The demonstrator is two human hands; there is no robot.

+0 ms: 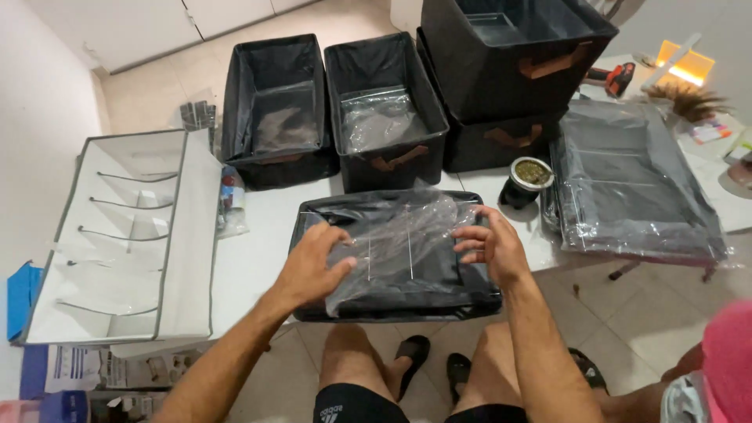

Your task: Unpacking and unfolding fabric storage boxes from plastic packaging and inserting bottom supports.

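Folded black fabric bin in clear plastic wrap (399, 254): flat on near edge of white bench (251, 258), centre. Left hand (313, 262): palm down on wrap, fingers spread, open, pressing left side. Right hand (489, 244): fingers curled loosely on wrap's right side, pinching film; full grip cannot tell. Far: two open black bins (329, 110) side by side; stacked black bins (509, 70) to right. Small cup (526, 180) just right of folded bin. Wrapped flat pack (634, 184) far right. White divided organiser (125, 235) left.

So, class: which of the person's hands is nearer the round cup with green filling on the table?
Right. The right hand lies just below-left of the cup; the left hand rests farther away, across the plastic-wrapped folded box.
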